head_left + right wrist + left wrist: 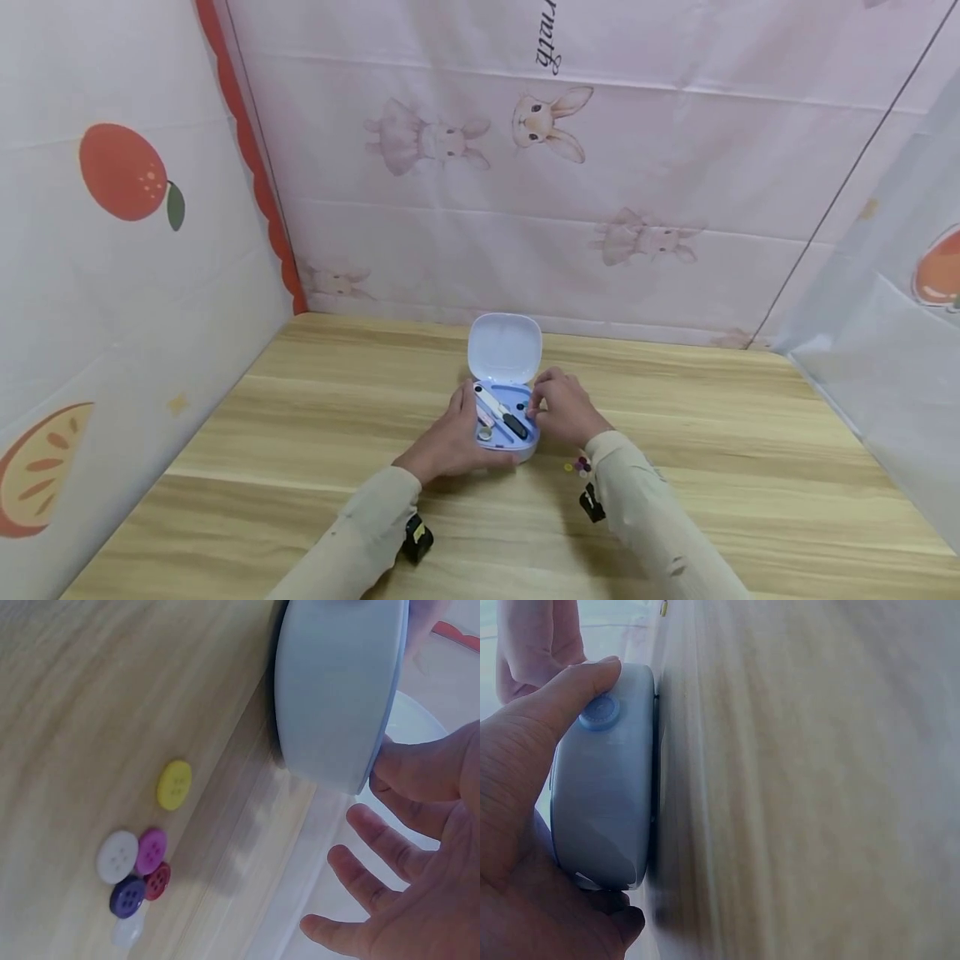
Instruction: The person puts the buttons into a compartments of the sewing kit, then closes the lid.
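Observation:
A light blue sewing kit box (527, 450) stands on the table with its lid (505, 348) raised at the back. Inside lie a white tool with a black end (512, 425), a small round item (484, 433) and dark buttons (521, 407). My left hand (457, 433) grips the box from the left, its thumb (592, 679) lying along the front wall by a round blue catch (600, 712). At the right compartment, my right hand (566, 408) has thumb and forefinger together over the rim. Its other fingers are spread in the right wrist view. Whether the fingertips pinch anything is hidden.
Several loose buttons lie on the table right of the box, among them a yellow button (174, 785), a white button (117, 856) and a dark blue button (127, 896). Printed cloth (420, 250) hangs behind the wooden table (337, 400) and at both sides.

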The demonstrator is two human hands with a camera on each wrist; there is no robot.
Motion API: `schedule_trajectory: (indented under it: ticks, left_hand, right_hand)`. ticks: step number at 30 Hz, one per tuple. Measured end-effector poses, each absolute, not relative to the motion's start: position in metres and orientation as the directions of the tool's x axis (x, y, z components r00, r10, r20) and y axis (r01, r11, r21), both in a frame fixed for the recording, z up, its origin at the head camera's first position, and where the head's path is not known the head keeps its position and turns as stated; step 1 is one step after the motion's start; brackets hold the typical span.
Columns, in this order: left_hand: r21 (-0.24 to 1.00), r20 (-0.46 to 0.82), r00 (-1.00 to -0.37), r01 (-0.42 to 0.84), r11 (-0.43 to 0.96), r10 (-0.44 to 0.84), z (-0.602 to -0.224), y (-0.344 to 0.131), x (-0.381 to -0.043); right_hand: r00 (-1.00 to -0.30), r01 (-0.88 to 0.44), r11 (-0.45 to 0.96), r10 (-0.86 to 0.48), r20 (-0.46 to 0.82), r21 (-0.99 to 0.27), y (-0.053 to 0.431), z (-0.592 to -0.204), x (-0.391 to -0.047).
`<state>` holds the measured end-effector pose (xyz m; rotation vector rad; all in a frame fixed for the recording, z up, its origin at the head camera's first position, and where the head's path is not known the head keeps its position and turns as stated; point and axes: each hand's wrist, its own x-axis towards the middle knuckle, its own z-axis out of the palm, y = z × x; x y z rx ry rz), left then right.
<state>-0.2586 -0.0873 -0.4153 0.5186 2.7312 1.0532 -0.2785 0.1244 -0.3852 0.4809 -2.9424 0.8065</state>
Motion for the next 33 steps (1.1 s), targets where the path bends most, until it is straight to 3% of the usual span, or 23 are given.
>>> schedule_trajectory:
  ticks: [24,33]
  left_hand:
    - [0.671,-0.025,-0.930,0.257,0.696,0.368,-0.413,-0.090,-0.260]
    - [0.671,-0.050,-0.927,0.244,0.700,0.372,-0.415,-0.087,-0.260]
  right_hand:
    - [-0.948,-0.317,0.822,-0.293,0.127,-0.472,0.120,-0.383,-0.281]
    - [-0.953,-0.302,0.764,-0.265,0.149,-0.570,0.135,-0.382,-0.277]
